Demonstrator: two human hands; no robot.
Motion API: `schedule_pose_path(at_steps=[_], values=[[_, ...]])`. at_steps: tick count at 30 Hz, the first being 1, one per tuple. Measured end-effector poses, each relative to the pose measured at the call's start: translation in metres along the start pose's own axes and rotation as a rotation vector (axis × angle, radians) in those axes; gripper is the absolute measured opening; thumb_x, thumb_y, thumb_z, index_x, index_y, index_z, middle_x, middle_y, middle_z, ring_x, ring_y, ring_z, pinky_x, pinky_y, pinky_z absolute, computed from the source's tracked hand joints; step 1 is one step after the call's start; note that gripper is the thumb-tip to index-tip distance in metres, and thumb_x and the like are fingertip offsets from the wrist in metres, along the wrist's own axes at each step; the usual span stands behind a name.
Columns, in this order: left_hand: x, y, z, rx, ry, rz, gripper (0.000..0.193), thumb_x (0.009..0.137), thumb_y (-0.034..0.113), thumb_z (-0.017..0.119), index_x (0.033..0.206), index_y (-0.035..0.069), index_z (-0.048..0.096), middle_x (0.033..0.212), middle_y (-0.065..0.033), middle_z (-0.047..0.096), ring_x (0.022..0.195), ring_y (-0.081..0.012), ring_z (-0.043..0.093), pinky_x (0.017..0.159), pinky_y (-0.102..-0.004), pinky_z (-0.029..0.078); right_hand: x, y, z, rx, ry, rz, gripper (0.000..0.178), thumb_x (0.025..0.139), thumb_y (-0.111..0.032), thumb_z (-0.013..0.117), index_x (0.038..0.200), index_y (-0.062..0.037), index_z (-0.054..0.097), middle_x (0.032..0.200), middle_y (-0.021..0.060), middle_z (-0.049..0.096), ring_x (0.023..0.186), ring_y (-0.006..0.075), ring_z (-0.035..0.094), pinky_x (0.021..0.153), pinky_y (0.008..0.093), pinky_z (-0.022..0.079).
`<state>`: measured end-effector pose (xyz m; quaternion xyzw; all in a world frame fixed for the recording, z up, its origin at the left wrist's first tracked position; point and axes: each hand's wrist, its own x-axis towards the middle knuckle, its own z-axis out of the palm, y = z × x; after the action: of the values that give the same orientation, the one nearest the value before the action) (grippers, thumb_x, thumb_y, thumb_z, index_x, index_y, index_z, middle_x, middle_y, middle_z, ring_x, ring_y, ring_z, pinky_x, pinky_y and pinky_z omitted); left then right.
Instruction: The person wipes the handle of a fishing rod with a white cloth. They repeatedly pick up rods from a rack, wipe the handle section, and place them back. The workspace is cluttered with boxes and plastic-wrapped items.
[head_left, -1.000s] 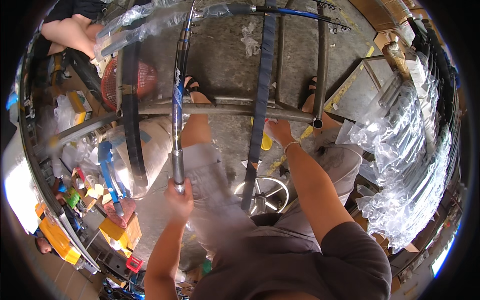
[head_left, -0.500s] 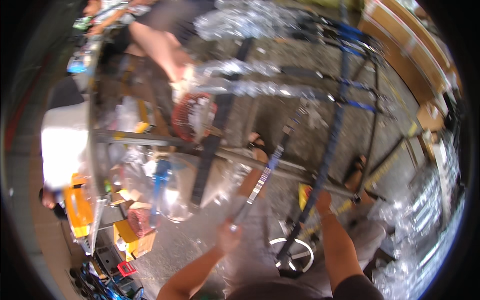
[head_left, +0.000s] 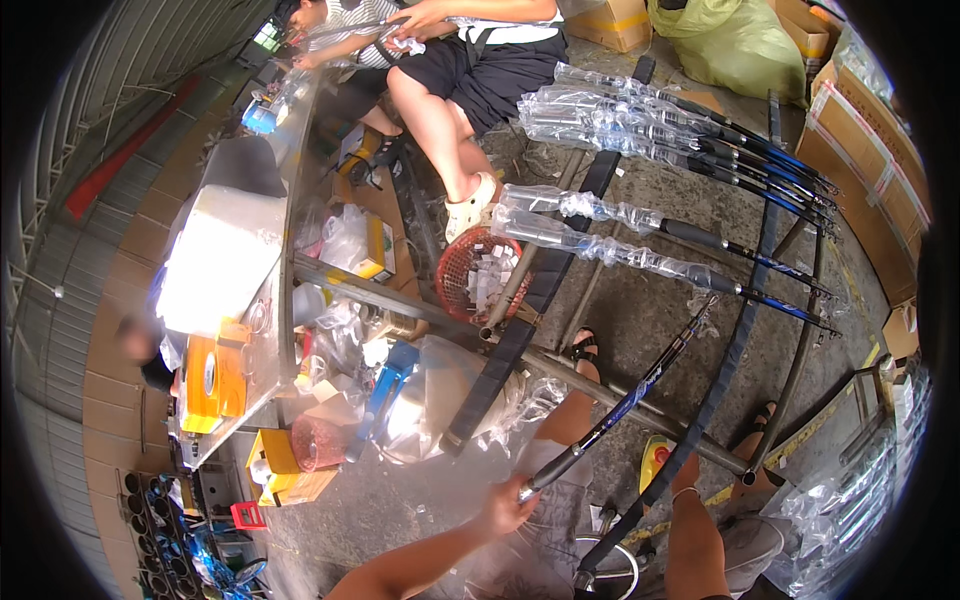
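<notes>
A blue-and-black fishing rod (head_left: 622,408) slants up and to the right over the metal rack. My left hand (head_left: 507,508) is closed around its dark butt end. My right hand (head_left: 686,474) is low beside a dark padded bar (head_left: 722,375); the bar hides part of it and its fingers do not show clearly. A yellow-and-red object (head_left: 655,460) lies just left of that hand. Further up, two fishing rods with plastic-wrapped handles (head_left: 610,255) rest across the padded bars. Several more wrapped rods (head_left: 640,120) lie bunched beyond them.
A red basket (head_left: 470,285) holds small pale pieces near a seated co-worker's shoe (head_left: 470,205). Left stands a table with orange boxes (head_left: 215,375). Cardboard boxes (head_left: 865,165) line the far right. Plastic-wrapped bundles (head_left: 850,510) lie at the lower right.
The view has swung left and steadied, so the scene sits further right and sharper. My left hand still grips the rod. My right hand appears lower, beside the padded bar.
</notes>
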<state>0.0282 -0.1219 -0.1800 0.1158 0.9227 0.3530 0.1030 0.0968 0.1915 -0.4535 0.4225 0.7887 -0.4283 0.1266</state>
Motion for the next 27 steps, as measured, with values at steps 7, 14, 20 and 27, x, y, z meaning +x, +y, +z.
schedule_pose_path(at_steps=[7, 14, 20, 27], values=[[0.003, 0.002, -0.002, -0.020, -0.001, 0.012, 0.022, 0.080, 0.014, 0.070, 0.097, 0.007, 0.058, 0.064, -0.0129, 0.059, 0.054, -0.0274, 0.061, 0.049, -0.0376, 0.047, 0.003, 0.012, 0.007, -0.119, 0.093, -0.195, 0.028, 0.073, -0.028, 0.075, 0.085, -0.0042, 0.064, 0.079, 0.0099, 0.067, 0.072, 0.0274, 0.066, 0.064, 0.0374, 0.051], [0.003, 0.002, -0.002, -0.046, 0.011, 0.035, 0.020, 0.081, 0.014, 0.070, 0.095, 0.007, 0.057, 0.063, -0.0132, 0.058, 0.053, -0.0281, 0.061, 0.048, -0.0377, 0.046, 0.018, 0.044, 0.029, -0.053, 0.118, -0.208, 0.027, 0.068, -0.025, 0.080, 0.081, -0.0067, 0.065, 0.074, 0.0075, 0.067, 0.071, 0.0244, 0.066, 0.064, 0.0370, 0.051], [0.000, 0.002, -0.005, 0.029, -0.061, -0.049, 0.023, 0.079, 0.009, 0.069, 0.099, 0.003, 0.060, 0.076, -0.0172, 0.065, 0.069, -0.0339, 0.067, 0.059, -0.0361, 0.051, 0.019, 0.052, 0.033, 0.072, 0.123, -0.202, 0.031, 0.063, -0.022, 0.084, 0.078, -0.0058, 0.062, 0.074, 0.0063, 0.066, 0.069, 0.0224, 0.065, 0.064, 0.0356, 0.050], [0.001, 0.003, -0.005, -0.002, -0.058, -0.054, 0.024, 0.080, 0.009, 0.069, 0.100, 0.003, 0.059, 0.074, -0.0168, 0.064, 0.065, -0.0341, 0.066, 0.056, -0.0368, 0.050, 0.025, 0.056, 0.041, 0.075, 0.123, -0.225, 0.035, 0.062, -0.024, 0.084, 0.078, -0.0046, 0.061, 0.073, 0.0062, 0.064, 0.069, 0.0222, 0.064, 0.064, 0.0362, 0.050]])
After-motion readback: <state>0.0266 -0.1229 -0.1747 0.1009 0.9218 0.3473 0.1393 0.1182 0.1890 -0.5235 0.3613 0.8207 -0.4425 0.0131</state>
